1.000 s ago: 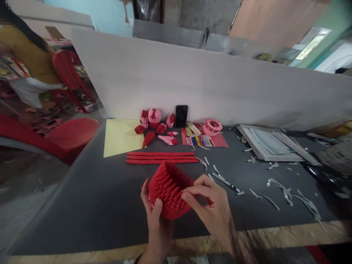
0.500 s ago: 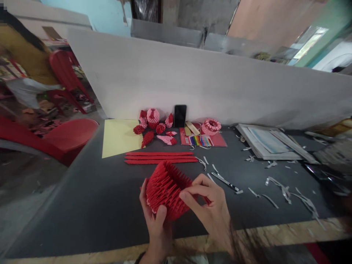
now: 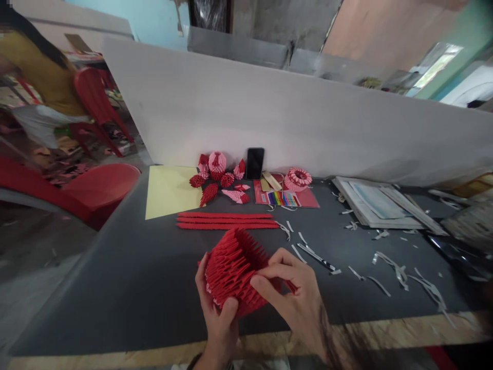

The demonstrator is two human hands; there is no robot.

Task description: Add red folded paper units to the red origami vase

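A round, hollow red 3D origami piece (image 3: pixel 234 267) of many pointed folded-paper units is tilted above the table, its opening to the upper right. My left hand (image 3: pixel 219 313) is closed around its lower left side, the thumb pressing on its front. Some pink units show near that thumb. At the right rim, the thumb and fingertips of my right hand (image 3: pixel 295 293) pinch together over the folded paper. Red folded paper (image 3: pixel 290 286) shows under my right fingers; how many units are there is hidden. Three long red strips (image 3: pixel 227 221) of folded paper lie just behind.
Small red and pink origami pieces (image 3: pixel 217 164), a yellow sheet (image 3: pixel 165 192), a phone (image 3: pixel 254 163) and a pink origami ring (image 3: pixel 298 179) stand along the white partition (image 3: pixel 269 113). To the right lie a cutter knife (image 3: pixel 316 256), paper scraps and stacked boards (image 3: pixel 381 203). A person sits at far left.
The view has shifted slightly. Both hands keep nearly the same hold, and the red origami piece has tilted or turned only a little.
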